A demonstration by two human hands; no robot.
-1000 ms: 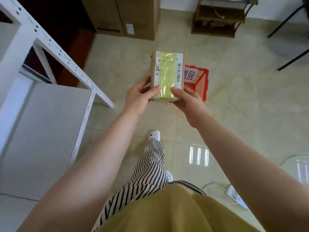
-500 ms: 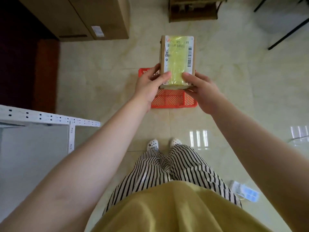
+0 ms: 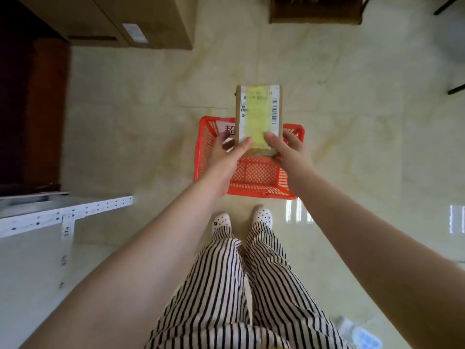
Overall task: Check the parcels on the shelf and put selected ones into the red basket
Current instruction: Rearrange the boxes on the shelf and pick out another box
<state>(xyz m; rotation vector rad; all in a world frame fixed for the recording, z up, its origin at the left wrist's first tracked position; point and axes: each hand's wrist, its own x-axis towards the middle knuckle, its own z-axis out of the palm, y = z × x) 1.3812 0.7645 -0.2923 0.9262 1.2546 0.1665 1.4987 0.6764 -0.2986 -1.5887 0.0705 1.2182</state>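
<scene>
A small brown cardboard parcel [image 3: 259,114] with a white and yellow shipping label and a barcode is held above the red basket [image 3: 254,180]. My left hand [image 3: 226,152] grips its near left corner, thumb on the label. My right hand [image 3: 286,149] grips its near right corner, thumb on top as well. The red basket is a plastic mesh one on the tiled floor just in front of my feet, with a white sign with red characters [image 3: 227,128] at its far left. My hands and the parcel hide much of its inside.
The white metal shelf [image 3: 63,217] stands at the left, its corner near my left forearm. Large cardboard boxes [image 3: 141,21] sit on the floor at the far left. A wooden rack [image 3: 314,11] stands far ahead, and black chair legs [image 3: 455,89] at the right.
I have turned away from the shelf and stepped up to the red basket. The parcel, held in both hands throughout, now hangs over the basket, which lies right in front of my feet.
</scene>
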